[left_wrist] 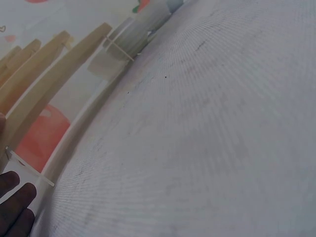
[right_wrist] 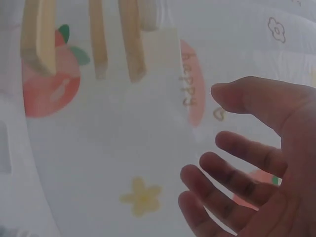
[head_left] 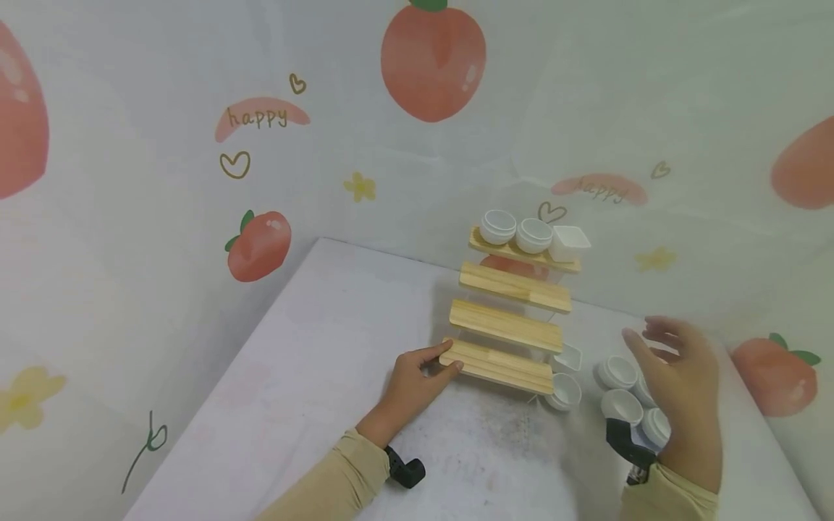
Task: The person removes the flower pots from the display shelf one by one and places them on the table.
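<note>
A tiered rack with pale wooden boards and clear side supports stands on the white table. My left hand [head_left: 412, 382] grips the left end of its lowest board [head_left: 502, 367], thumb in front and fingers at the back. On the top board [head_left: 478, 241] sit two round white bowls [head_left: 498, 227] and a square white bowl [head_left: 568, 243] at the right end. To the right of the rack, my right hand [head_left: 684, 380] is raised with nothing in it. Its fingers [right_wrist: 237, 143] are spread and slightly bent in the right wrist view.
Several white bowls [head_left: 617, 372] are grouped on the table, partly hidden by the right hand and wrist. Another round bowl [head_left: 565, 392] and a square one [head_left: 569, 358] stand by the rack's lower right end. A fruit-printed wall covering [head_left: 417, 181] rises behind the table.
</note>
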Motion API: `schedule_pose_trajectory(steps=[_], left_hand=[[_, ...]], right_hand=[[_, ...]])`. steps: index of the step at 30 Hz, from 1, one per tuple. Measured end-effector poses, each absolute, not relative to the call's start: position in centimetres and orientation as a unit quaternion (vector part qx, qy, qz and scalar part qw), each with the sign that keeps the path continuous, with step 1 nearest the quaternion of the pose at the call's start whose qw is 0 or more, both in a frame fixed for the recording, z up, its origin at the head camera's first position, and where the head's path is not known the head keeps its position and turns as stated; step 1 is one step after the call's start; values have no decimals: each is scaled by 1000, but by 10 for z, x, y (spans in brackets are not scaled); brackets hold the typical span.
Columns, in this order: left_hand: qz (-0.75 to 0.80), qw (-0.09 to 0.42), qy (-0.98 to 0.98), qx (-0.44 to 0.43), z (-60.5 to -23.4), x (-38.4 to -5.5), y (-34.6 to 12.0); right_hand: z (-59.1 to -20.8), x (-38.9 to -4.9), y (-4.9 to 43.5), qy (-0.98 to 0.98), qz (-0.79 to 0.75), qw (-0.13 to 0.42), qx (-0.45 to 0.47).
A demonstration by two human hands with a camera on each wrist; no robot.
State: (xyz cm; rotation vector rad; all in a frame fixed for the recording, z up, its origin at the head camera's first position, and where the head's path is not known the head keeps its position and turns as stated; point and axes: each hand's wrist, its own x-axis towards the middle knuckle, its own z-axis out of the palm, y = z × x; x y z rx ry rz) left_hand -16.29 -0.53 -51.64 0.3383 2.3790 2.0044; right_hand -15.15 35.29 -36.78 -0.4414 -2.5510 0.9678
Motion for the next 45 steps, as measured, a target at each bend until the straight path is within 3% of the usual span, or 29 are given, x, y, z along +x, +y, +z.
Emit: schedule_pose_trajectory(steps=[8, 15, 24, 33, 45], left_hand=[[636, 1, 764, 107, -517, -163, -7], [633, -2, 768, 98, -517, -163, -7], [635, -1, 767, 92, -520, -161, -8], [636, 1, 766, 93, -521, -161, -7], [636, -2, 765, 103, -518, -161, -5]], right_hand=[[-360, -175, 322, -863, 430, 241, -113], [-354, -203, 300, -868, 417, 262, -64], [-348, -228, 283, -853, 451, 256, -64], [-344, -246, 277, -881, 417, 215, -58], [-347, -261, 277, -882, 408, 231, -38]])
